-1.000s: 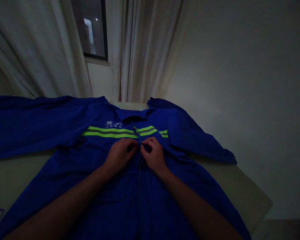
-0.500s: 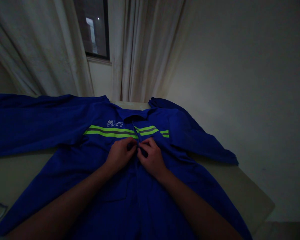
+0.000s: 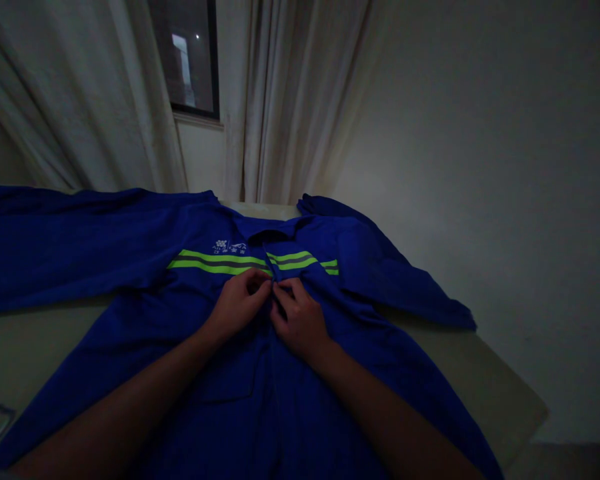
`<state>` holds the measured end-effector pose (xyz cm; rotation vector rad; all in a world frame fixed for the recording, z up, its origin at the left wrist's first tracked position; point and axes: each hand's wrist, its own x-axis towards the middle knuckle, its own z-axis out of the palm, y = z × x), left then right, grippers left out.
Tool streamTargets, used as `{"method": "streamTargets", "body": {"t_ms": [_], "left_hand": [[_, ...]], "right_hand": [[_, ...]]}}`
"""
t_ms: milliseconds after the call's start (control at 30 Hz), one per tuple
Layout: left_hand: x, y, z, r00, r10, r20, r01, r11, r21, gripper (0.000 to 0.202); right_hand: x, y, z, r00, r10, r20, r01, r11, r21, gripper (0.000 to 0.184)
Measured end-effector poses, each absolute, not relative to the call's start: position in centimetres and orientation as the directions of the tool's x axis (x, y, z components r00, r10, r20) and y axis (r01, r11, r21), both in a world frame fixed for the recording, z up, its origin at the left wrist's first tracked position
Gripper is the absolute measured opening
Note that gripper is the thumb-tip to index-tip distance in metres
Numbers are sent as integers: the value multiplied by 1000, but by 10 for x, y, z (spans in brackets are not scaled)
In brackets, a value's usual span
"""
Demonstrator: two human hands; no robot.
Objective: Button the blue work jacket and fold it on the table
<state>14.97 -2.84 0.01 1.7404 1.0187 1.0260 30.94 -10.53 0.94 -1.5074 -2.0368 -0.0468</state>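
A blue work jacket (image 3: 220, 360) with green-and-grey reflective bands and a white chest print lies spread out, collar at the far side. At its front opening, just below the chest band, my left hand (image 3: 237, 300) pinches the jacket's edge between thumb and fingers. Right beside it, fingertips nearly touching, my right hand (image 3: 300, 317) pinches the other side of the opening. Whatever fastener sits between the fingertips is too small and dark to make out. Above the hands the opening shows as a dark line up to the collar.
The jacket rests on a pale flat surface (image 3: 500, 380) whose corner shows at the right. Light curtains (image 3: 300, 100) hang around a dark window (image 3: 190, 60) at the back. A bare wall (image 3: 480, 167) stands to the right. A thin looped item (image 3: 0, 420) lies at the lower left.
Both hands stay at the front opening, with the fingertips shifted slightly up and left. The right fingers have drawn closer together at the edge. The jacket lies as before.
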Motion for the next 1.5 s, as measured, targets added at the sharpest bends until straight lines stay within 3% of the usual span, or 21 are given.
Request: {"method": "streamTargets", "body": {"t_ms": [333, 600, 900, 1500], "left_hand": [[150, -19, -13, 340, 918, 202, 201, -281, 938, 29], [149, -21, -8, 322, 919, 228, 252, -316, 915, 28], [148, -18, -5, 435, 862, 260, 118, -341, 933, 30], [148, -27, -5, 398, 855, 331, 178, -427, 887, 22]], "right_hand": [[310, -103, 9, -117, 857, 501, 799, 381, -465, 27], [316, -95, 7, 53, 873, 485, 744, 290, -602, 17], [320, -93, 9, 87, 860, 503, 677, 319, -663, 17], [322, -92, 7, 133, 863, 487, 650, 295, -700, 14]]}}
